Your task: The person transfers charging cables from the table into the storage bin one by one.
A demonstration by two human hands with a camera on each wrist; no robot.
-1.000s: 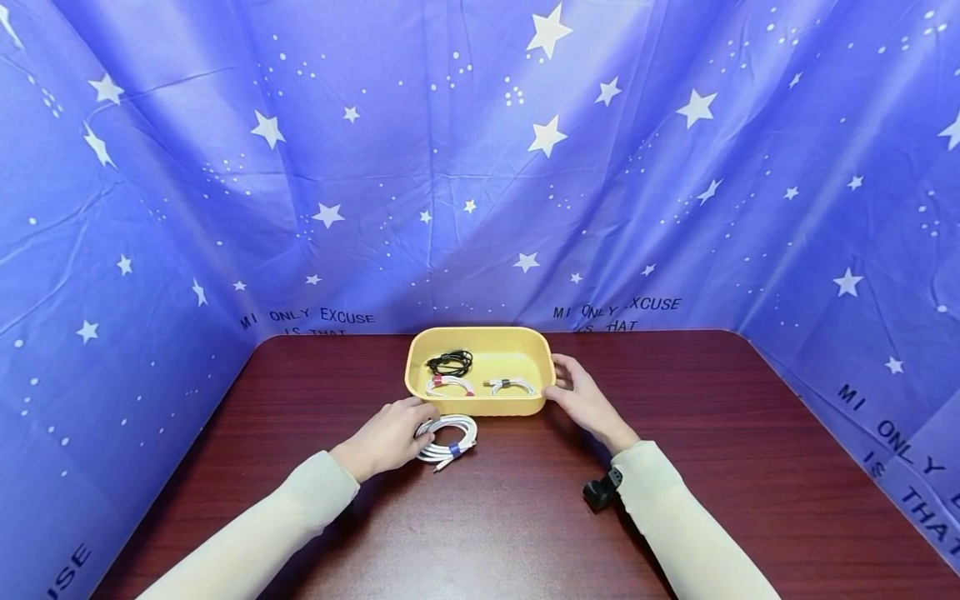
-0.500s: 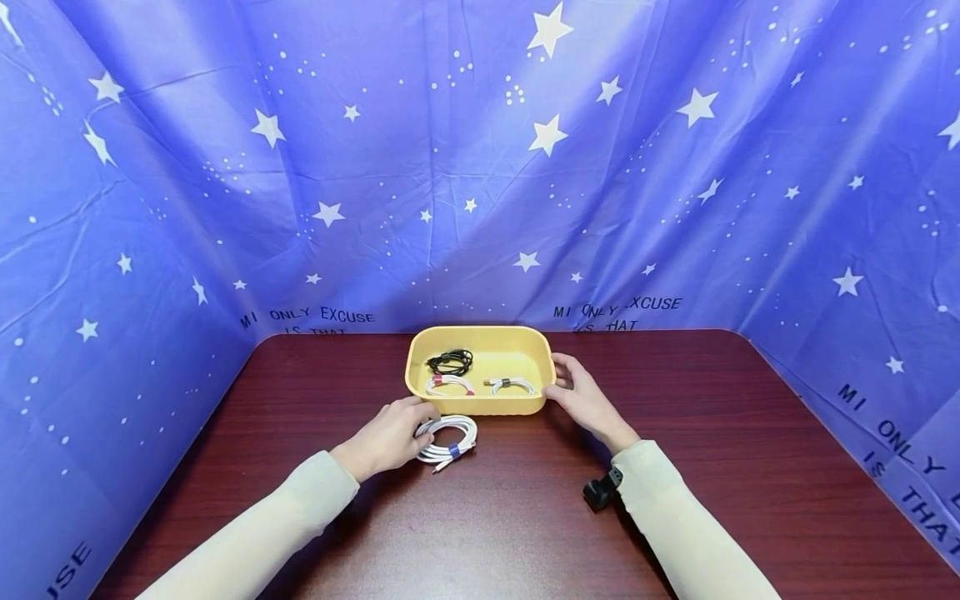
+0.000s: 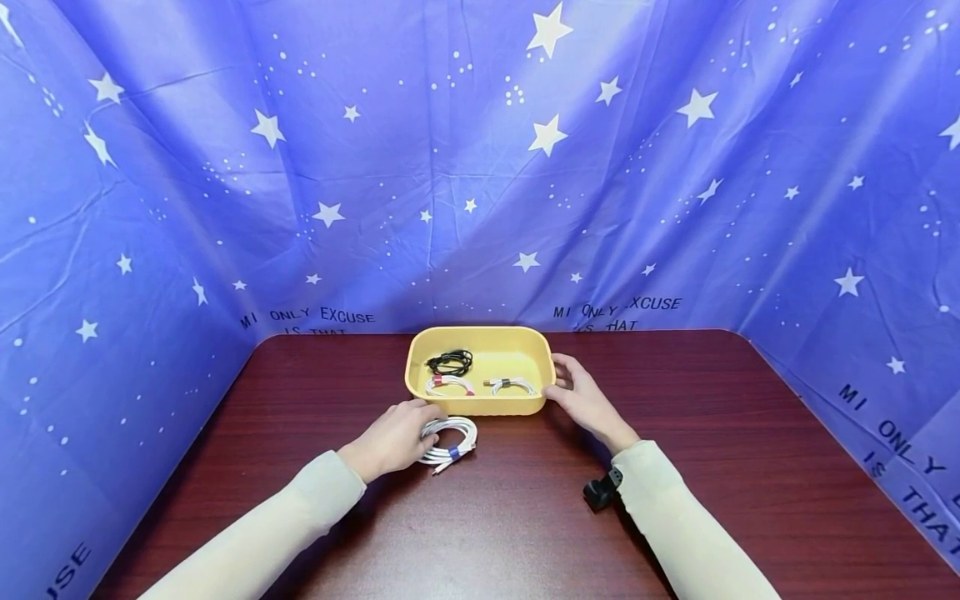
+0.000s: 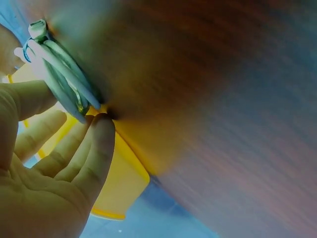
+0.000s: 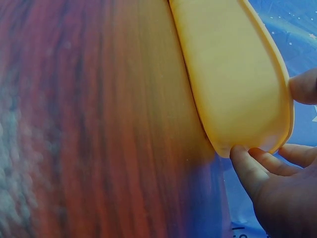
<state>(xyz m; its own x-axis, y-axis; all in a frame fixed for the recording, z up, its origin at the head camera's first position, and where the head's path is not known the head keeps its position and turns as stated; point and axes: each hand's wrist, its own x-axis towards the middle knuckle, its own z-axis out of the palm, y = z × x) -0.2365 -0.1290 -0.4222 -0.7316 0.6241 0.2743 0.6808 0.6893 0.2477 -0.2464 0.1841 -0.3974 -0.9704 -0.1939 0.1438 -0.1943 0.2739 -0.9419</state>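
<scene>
A white coiled charging cable [image 3: 452, 454] with a blue strap lies on the table in front of a yellow box [image 3: 487, 406]. My left hand [image 3: 390, 437] is at the coil's left side, its thumb over the loops and its fingertips at the far edge. In the left wrist view the coil [image 4: 64, 74] passes between thumb and fingers. My right hand [image 3: 585, 400] holds the right end of the box; the right wrist view shows fingertips against the outer wall [image 5: 233, 89] and the thumb at the far edge.
Inside the box lie a black coiled cable [image 3: 450, 362], a white cable with a red strap [image 3: 452, 385] and a white cable with a dark strap [image 3: 513, 386]. A blue star-patterned curtain [image 3: 480, 167] surrounds the dark red-brown table [image 3: 480, 533].
My left hand has shifted slightly to the right over the coil, which has barely moved. The right hand and the box have stayed where they were.
</scene>
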